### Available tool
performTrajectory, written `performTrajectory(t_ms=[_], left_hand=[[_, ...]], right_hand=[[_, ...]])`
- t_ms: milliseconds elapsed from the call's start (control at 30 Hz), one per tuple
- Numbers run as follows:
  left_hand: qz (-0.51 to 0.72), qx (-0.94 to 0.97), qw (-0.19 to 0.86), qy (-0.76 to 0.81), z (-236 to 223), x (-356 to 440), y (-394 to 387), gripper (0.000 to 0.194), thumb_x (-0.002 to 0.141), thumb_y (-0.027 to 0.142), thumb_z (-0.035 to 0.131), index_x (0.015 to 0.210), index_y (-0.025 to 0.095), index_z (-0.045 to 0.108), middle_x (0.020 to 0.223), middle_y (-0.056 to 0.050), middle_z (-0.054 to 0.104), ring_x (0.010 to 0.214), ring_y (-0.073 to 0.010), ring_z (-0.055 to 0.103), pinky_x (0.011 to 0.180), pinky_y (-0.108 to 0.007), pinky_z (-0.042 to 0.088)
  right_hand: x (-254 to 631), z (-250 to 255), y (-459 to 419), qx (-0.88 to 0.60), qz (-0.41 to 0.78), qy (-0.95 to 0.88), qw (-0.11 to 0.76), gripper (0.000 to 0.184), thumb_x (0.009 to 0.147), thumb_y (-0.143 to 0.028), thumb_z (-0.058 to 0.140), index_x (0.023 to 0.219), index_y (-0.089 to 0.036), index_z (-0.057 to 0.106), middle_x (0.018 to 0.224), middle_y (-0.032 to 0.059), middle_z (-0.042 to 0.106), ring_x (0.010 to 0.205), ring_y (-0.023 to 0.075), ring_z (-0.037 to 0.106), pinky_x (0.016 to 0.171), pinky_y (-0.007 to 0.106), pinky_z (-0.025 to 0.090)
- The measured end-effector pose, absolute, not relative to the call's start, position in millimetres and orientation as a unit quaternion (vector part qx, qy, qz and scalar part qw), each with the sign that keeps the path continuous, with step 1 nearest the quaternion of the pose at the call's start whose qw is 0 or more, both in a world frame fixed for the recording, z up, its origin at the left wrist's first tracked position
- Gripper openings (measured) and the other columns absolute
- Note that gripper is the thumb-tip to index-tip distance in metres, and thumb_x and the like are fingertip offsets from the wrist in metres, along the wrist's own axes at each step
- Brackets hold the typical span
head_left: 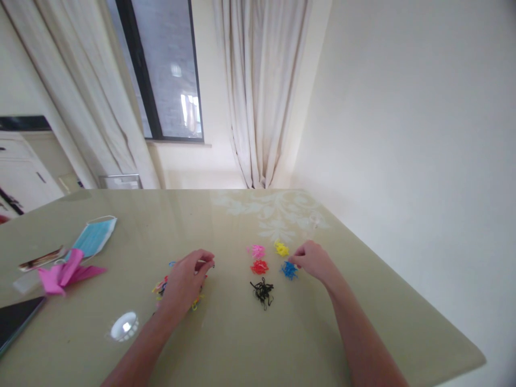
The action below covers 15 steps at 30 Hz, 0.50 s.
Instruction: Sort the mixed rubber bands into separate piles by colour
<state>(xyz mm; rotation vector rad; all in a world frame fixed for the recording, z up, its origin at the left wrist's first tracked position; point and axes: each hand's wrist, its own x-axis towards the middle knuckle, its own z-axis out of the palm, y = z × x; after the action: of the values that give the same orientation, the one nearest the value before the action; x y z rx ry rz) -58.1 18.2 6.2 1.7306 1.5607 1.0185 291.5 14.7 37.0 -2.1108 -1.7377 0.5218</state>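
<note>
My left hand (186,279) is over a mixed pile of small coloured rubber bands (162,286), hiding much of it. Its thumb and forefinger pinch a tiny dark rubber band (213,265). At the right edge of a blue rubber band pile (289,270), my right hand (312,258) has its fingertips closed; whatever is in them is too small to make out. Sorted by colour nearby lie a yellow pile (281,248), a pink pile (257,251), a red pile (259,267) and, closer to me, a black pile (263,292).
On the table's (226,333) left side lie a small clear dish (124,326), crumpled pink material (66,274), a blue face mask (92,236) and a dark flat device (18,320). A white wall (423,161) runs along the right edge; curtains (262,97) hang beyond.
</note>
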Motion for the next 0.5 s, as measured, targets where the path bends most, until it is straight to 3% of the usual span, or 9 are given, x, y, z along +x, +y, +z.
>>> performTrajectory(t_ms=[100, 167, 333, 500], left_hand=[[0.411, 0.62, 0.36, 0.563, 12, -48, 13, 0.027, 0.079, 0.048, 0.069, 0.089, 0.023, 0.072, 0.086, -0.006, 0.082, 0.077, -0.025, 0.076, 0.071, -0.033, 0.058], [0.437, 0.589, 0.409, 0.542, 14, -41, 8, 0.034, 0.075, 0.052, 0.075, 0.09, 0.022, 0.072, 0.087, -0.008, 0.082, 0.08, -0.0257, 0.077, 0.074, -0.034, 0.059], [0.464, 0.544, 0.499, 0.489, 18, -23, -4, 0.041, 0.071, 0.054, 0.081, 0.092, 0.02, 0.072, 0.09, -0.008, 0.082, 0.086, -0.0256, 0.078, 0.084, -0.037, 0.06], [0.461, 0.528, 0.538, 0.468, 20, -14, -11, 0.039, 0.07, 0.051, 0.084, 0.09, 0.02, 0.073, 0.087, -0.004, 0.079, 0.084, -0.0229, 0.078, 0.083, -0.033, 0.061]], right_hand=[[287, 39, 14, -0.747, 0.154, -0.621, 0.181, 0.031, 0.077, -0.026, 0.075, 0.048, -0.019, 0.067, 0.051, 0.0044, 0.063, 0.051, 0.0163, 0.054, 0.052, 0.029, 0.032], [275, 40, 13, -0.703, 0.151, -0.655, 0.231, 0.033, 0.083, -0.033, 0.072, 0.053, -0.019, 0.07, 0.053, 0.0039, 0.063, 0.054, 0.0159, 0.053, 0.053, 0.029, 0.032], [219, 29, 4, -0.505, 0.32, -0.705, 0.381, 0.028, 0.09, -0.044, 0.07, 0.088, -0.019, 0.082, 0.072, 0.0027, 0.072, 0.061, 0.0146, 0.056, 0.057, 0.026, 0.038], [187, 17, -6, -0.461, 0.386, -0.687, 0.407, 0.026, 0.09, -0.042, 0.07, 0.09, -0.018, 0.081, 0.072, 0.0028, 0.071, 0.063, 0.0145, 0.056, 0.058, 0.026, 0.04]])
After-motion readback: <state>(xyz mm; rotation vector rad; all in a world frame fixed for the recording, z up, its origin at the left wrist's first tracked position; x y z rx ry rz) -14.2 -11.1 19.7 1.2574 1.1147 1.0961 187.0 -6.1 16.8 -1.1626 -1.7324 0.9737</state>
